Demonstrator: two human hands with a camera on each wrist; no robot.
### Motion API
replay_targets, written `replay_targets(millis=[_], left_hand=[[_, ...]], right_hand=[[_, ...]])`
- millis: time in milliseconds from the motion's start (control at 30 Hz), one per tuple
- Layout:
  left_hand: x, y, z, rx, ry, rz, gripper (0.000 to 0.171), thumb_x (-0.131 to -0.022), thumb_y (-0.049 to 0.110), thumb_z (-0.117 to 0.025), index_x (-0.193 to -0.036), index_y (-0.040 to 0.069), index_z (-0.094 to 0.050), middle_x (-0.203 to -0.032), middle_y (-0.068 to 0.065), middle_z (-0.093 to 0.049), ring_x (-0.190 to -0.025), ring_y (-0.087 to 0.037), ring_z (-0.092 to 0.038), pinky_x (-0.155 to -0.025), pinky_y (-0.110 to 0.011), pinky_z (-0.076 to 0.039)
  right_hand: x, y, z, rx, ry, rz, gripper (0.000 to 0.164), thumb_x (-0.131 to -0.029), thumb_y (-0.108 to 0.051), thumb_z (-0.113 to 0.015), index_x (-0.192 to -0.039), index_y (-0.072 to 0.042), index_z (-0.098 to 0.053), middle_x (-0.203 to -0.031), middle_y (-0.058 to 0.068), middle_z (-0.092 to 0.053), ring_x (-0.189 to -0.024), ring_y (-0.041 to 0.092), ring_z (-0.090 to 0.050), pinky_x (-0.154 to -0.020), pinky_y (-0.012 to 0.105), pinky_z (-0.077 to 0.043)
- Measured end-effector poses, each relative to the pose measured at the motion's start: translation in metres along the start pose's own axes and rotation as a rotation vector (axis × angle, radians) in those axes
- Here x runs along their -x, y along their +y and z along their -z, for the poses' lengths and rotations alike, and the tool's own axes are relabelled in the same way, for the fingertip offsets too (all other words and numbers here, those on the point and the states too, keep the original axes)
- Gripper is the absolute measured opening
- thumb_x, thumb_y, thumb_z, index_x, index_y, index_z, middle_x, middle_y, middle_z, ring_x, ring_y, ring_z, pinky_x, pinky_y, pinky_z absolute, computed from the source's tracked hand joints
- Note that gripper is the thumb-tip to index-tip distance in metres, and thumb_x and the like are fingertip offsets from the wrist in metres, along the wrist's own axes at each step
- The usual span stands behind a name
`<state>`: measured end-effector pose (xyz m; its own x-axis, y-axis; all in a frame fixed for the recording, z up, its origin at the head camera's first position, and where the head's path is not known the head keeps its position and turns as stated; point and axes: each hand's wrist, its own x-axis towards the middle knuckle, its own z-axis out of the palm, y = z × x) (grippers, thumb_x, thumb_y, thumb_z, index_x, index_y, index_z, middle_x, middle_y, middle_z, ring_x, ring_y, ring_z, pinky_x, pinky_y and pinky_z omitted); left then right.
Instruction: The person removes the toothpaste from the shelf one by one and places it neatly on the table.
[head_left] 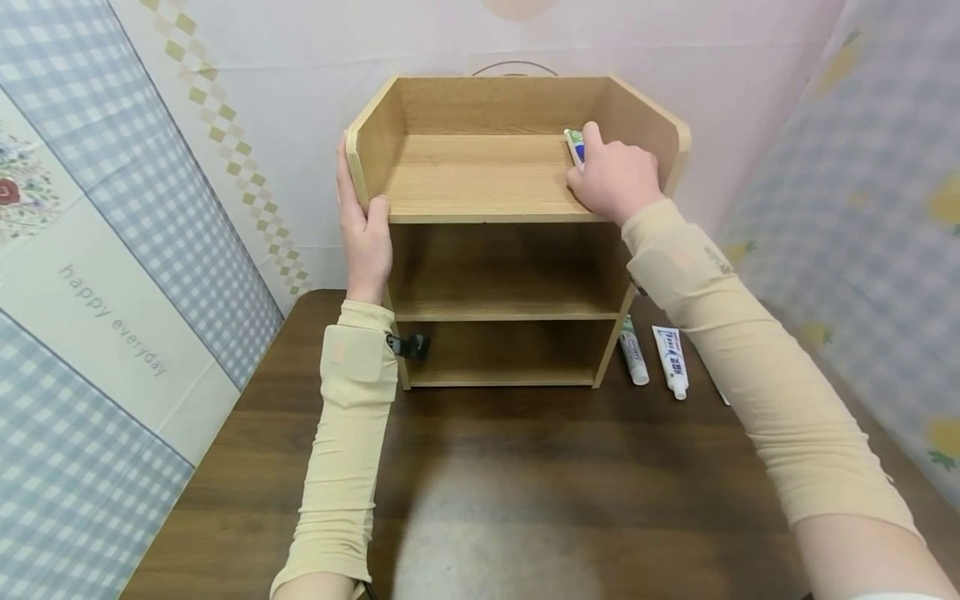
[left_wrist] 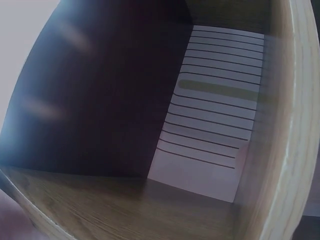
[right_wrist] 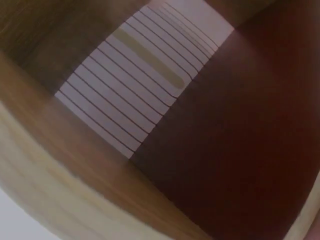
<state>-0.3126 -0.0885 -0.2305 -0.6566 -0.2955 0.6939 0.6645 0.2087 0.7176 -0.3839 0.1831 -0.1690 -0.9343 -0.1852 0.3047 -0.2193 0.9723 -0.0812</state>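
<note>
A light wooden shelf unit (head_left: 495, 315) with three tiers stands on the table. At its upper left, my left hand (head_left: 366, 242) grips the side panel, thumb at the front edge and fingers along the outside. My right hand (head_left: 618, 175) is over the right end of the top tier, holding a toothpaste tube (head_left: 576, 146) beside the right panel. Only the tube's green, white and blue end shows; the hand hides the rest. In the wrist views the cameras look into the shelf's compartments, and neither tube nor right-hand fingers appear there.
A toothpaste tube (head_left: 633, 354) and a blue-and-white one (head_left: 671, 360) lie on the dark wooden table (head_left: 315, 475) right of the shelf. Another thin white item (head_left: 722, 392) is mostly behind the right forearm. Patterned cloth (head_left: 112, 208) hangs on both sides and behind.
</note>
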Motion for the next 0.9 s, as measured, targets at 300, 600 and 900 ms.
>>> replay_targets(millis=[300, 600, 900], left_hand=[[0.005, -0.003, 0.001, 0.011, -0.004, 0.018, 0.073, -0.087, -0.006, -0.035, -0.156, 0.01, -0.017, -0.162, -0.004, -0.02, -0.141, -0.003, -0.026, -0.114, -0.016, -0.022], [-0.001, -0.004, 0.004, 0.062, 0.026, 0.01, 0.074, -0.085, -0.007, -0.034, -0.155, 0.008, -0.018, -0.161, -0.003, -0.023, -0.139, -0.004, -0.031, -0.112, -0.017, -0.025], [-0.001, -0.004, 0.01, 0.04, 0.023, 0.042, 0.075, -0.086, -0.006, -0.036, -0.156, 0.011, -0.017, -0.161, -0.004, -0.022, -0.139, -0.005, -0.03, -0.112, -0.018, -0.025]], right_hand=[[0.026, 0.001, -0.003, -0.04, 0.032, 0.043, 0.043, -0.092, -0.035, -0.037, -0.122, -0.003, -0.036, -0.093, 0.027, -0.062, -0.08, 0.044, -0.058, -0.06, 0.05, -0.041], [0.055, -0.01, -0.002, -0.012, 0.183, 0.117, 0.036, -0.092, -0.03, -0.039, -0.115, -0.003, -0.043, -0.078, 0.021, -0.061, -0.066, 0.042, -0.057, -0.05, 0.048, -0.04], [0.065, -0.016, -0.013, -0.004, 0.355, 0.17, 0.028, -0.092, -0.026, -0.043, -0.106, -0.003, -0.047, -0.075, 0.022, -0.062, -0.061, 0.046, -0.058, -0.05, 0.053, -0.043]])
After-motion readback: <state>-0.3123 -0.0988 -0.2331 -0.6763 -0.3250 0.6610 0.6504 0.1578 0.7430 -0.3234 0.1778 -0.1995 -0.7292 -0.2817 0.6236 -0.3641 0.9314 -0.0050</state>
